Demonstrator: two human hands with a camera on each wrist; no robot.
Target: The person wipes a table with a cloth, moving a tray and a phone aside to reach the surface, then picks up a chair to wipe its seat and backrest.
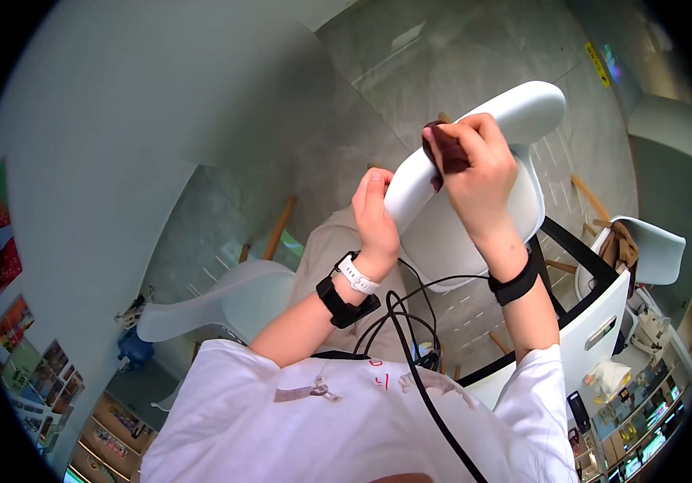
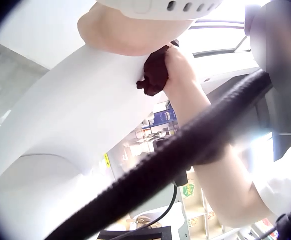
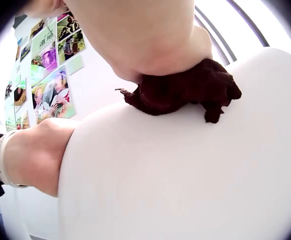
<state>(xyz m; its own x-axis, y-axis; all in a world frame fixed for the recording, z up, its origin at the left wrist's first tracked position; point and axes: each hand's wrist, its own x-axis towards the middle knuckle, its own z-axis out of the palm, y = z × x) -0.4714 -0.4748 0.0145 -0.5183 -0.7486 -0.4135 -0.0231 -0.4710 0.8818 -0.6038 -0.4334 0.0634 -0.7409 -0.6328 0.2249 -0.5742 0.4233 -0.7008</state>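
A white chair (image 1: 515, 113) stands in front of the person, its backrest toward the hands. The left hand (image 1: 375, 213) grips the left end of the backrest's edge. In the right hand (image 1: 483, 173) is a dark red cloth (image 1: 452, 153), held bunched against the top of the backrest. The right wrist view shows the cloth (image 3: 185, 90) lying on the white edge under the right hand (image 3: 145, 45). From the left wrist camera, the cloth (image 2: 156, 72) shows beside the backrest (image 2: 80, 100), partly covered by the right hand (image 2: 179, 67).
Another white chair (image 1: 225, 302) is at the left. A black cable (image 1: 418, 378) hangs before the person's body. On the right are a white table (image 1: 595, 330) with a black frame and a further white chair (image 1: 658, 249) with a brown item on it.
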